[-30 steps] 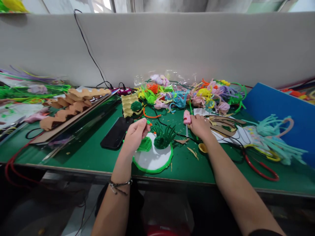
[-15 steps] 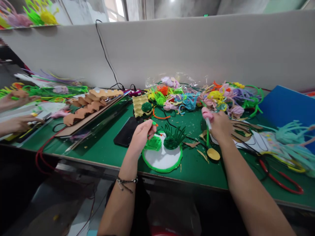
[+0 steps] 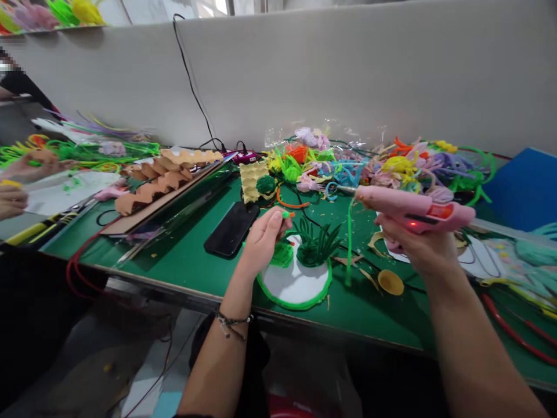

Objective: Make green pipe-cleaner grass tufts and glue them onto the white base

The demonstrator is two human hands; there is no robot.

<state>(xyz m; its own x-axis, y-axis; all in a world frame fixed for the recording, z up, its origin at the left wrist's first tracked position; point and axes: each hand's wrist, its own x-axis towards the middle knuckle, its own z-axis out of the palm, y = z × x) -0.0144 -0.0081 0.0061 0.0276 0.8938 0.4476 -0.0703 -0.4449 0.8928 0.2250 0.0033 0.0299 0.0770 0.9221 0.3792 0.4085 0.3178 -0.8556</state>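
Observation:
My left hand (image 3: 263, 237) pinches a small green and orange piece (image 3: 287, 215) above a round white disc (image 3: 296, 285) with a bright green rim. On the disc sit a dark green tufted shape (image 3: 314, 247) and a bright green one (image 3: 282, 254). My right hand (image 3: 420, 244) is wrapped round the handle of a pink glue gun (image 3: 404, 206), whose nozzle points left. A green strip (image 3: 349, 244) hangs down near the nozzle.
A black phone (image 3: 230, 230) and egg-carton pieces (image 3: 152, 188) lie left. Colourful pipe-cleaner bundles (image 3: 400, 168) line the back. A yellow cup (image 3: 390, 282) stands right of the disc. Another person's hands (image 3: 13, 200) are at far left.
My right hand has raised the pink glue gun and turned it sideways, so its whole body now shows. My left hand still holds the small piece. The view has tilted down slightly.

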